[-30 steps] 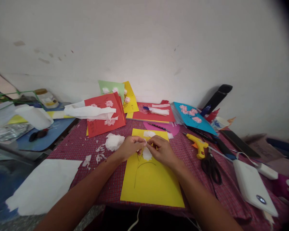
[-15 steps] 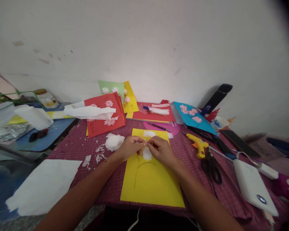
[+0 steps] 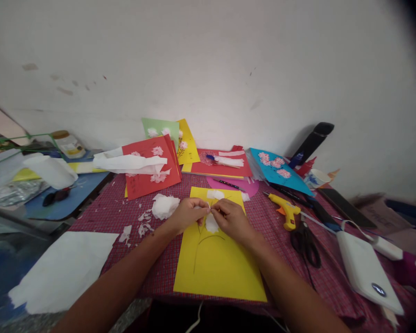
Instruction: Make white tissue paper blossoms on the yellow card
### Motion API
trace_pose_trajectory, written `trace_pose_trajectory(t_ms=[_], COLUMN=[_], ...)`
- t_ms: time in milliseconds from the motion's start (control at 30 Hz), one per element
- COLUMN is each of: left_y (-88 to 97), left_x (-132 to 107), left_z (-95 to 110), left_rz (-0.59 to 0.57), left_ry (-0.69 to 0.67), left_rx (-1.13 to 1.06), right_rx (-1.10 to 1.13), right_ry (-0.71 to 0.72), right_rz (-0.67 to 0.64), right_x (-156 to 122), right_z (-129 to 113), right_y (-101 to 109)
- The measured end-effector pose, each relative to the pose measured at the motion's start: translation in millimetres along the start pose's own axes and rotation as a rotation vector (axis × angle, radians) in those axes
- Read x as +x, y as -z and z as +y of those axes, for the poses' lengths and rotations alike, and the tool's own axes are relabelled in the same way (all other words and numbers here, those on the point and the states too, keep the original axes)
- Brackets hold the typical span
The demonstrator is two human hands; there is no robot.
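Note:
A yellow paper sheet (image 3: 218,263) with thin drawn stem lines lies on the red checked tablecloth (image 3: 104,215) in front of me. My left hand (image 3: 187,213) and my right hand (image 3: 230,217) meet over its upper half, fingertips pinched together on a small white tissue piece (image 3: 210,208). Just below the fingers a white tissue flower (image 3: 211,224) rests on the sheet. Another white tissue piece (image 3: 215,194) lies near the sheet's top edge. A crumpled white tissue wad (image 3: 164,206) sits left of my left hand.
A yellow glue gun (image 3: 286,210), black scissors (image 3: 305,243) and a white power bank (image 3: 365,270) lie to the right. Red (image 3: 149,178), blue (image 3: 277,169) and green (image 3: 159,127) flower cards lean against the back wall. A white sheet (image 3: 62,268) lies left; tissue scraps (image 3: 142,224) dot the cloth.
Both hands stay pinched together over the yellow sheet, with only slight finger movement. The view has tilted a little.

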State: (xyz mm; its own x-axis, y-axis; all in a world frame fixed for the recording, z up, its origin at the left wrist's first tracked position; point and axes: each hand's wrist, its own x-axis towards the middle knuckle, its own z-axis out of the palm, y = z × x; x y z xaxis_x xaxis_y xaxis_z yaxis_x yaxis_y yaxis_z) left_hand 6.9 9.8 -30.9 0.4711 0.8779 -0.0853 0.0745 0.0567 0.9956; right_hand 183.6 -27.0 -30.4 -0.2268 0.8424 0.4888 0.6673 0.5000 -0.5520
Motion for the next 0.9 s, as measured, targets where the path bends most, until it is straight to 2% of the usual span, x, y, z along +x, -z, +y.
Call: trace_pose_trajectory(t_ms=[433, 900], left_y=[-1.3, 2.4], left_x=[-1.7, 0.1], left_z=[7.8, 4.6], left_rz=[-0.006, -0.047], left_ry=[0.032, 0.032], left_rx=[-0.062, -0.161], right_rx=[0.261, 0.28], right_ry=[-0.248, -0.215], right_rz=[-0.051, -0.085], right_x=[3.7, 4.0], right_z=[0.7, -1.6], right_y=[-0.5, 3.1])
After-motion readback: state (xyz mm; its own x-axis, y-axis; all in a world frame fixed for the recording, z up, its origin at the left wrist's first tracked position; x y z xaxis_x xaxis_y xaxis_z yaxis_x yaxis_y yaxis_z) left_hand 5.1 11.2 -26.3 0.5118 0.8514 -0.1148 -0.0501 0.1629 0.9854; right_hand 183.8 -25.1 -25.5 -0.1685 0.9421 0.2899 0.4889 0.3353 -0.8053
